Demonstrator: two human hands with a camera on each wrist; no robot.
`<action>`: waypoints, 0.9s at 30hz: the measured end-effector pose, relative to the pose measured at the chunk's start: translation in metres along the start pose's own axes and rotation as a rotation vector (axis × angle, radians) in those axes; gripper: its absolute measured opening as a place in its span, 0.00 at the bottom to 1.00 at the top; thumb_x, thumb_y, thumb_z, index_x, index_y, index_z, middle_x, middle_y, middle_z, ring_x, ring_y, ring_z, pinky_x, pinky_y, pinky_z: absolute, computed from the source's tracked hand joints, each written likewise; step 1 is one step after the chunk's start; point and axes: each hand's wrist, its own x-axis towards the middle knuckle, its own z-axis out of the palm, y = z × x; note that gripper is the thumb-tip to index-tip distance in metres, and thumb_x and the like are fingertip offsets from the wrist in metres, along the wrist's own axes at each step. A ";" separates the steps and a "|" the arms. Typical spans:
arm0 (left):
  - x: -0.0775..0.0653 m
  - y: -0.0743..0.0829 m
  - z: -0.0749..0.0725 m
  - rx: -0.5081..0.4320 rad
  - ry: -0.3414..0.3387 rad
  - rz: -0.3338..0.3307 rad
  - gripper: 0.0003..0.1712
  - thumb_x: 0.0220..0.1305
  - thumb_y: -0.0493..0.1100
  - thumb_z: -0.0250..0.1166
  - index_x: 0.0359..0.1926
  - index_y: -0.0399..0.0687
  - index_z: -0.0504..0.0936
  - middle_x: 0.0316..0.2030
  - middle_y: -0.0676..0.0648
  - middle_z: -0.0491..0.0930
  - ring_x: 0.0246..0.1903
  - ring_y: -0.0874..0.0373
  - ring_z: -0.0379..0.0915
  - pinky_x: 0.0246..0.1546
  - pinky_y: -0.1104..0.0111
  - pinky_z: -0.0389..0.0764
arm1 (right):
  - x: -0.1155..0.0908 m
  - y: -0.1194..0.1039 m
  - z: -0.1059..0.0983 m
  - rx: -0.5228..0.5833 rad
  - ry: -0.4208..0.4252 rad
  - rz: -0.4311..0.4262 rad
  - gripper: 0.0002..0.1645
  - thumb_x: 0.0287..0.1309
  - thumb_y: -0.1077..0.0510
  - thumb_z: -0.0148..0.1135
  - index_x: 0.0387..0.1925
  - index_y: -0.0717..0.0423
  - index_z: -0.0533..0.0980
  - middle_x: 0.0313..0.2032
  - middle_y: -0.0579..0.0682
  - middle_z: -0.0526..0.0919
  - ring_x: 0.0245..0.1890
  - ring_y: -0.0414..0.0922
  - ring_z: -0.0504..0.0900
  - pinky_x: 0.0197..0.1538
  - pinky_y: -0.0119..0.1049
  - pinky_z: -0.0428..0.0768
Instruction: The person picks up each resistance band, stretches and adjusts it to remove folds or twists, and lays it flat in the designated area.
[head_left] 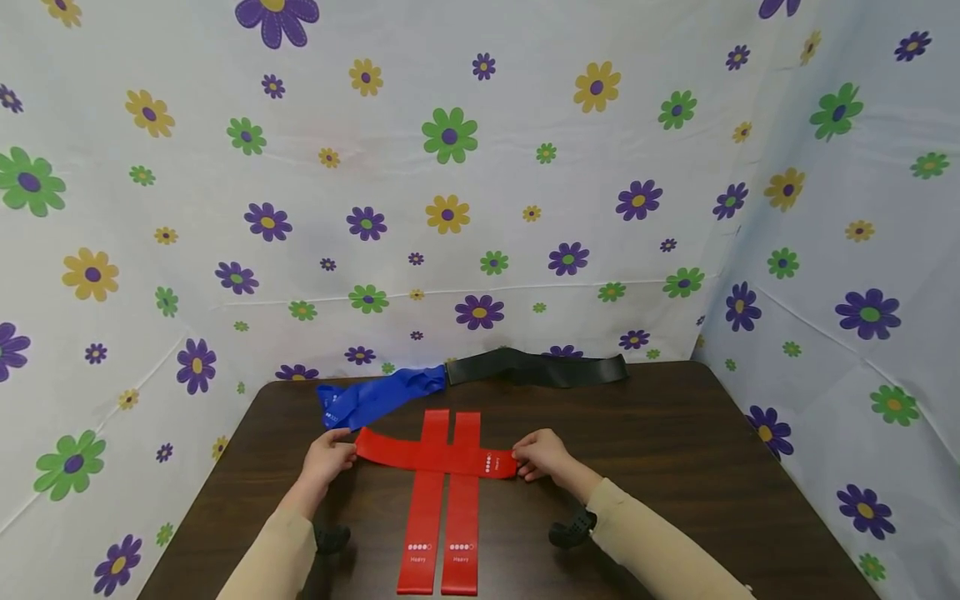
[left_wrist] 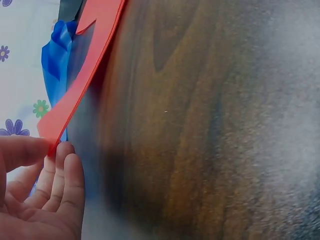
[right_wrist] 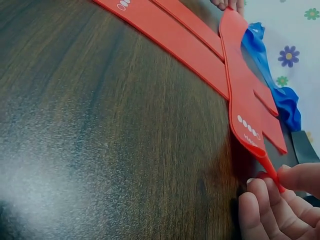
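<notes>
A red resistance band (head_left: 465, 460) stretches crosswise over two more red bands. My left hand (head_left: 327, 457) pinches its left end between thumb and fingers, as the left wrist view also shows (left_wrist: 47, 185). Its right end is pinched by my right hand (head_left: 542, 456), near the printed dots and the word Heavy. Beneath it, a left red band (head_left: 424, 508) and a right red band (head_left: 462, 510) lie lengthwise side by side on the table, with a narrow gap between them. In the right wrist view the crosswise band (right_wrist: 240, 85) bows up at its held end.
Behind the red bands a crumpled blue band (head_left: 382, 395) lies at the back left of the dark wooden table (head_left: 660, 467). A black band (head_left: 536, 369) extends right from it along the back edge. A flower-printed cloth (head_left: 450, 183) hangs behind and beside the table.
</notes>
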 end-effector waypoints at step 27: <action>0.002 0.024 0.004 0.082 -0.231 0.001 0.15 0.68 0.29 0.52 0.51 0.19 0.73 0.32 0.43 0.79 0.32 0.52 0.76 0.38 0.63 0.83 | -0.046 0.014 -0.019 0.011 -0.107 -0.018 0.10 0.57 0.63 0.59 0.38 0.68 0.78 0.23 0.52 0.80 0.20 0.41 0.80 0.25 0.38 0.83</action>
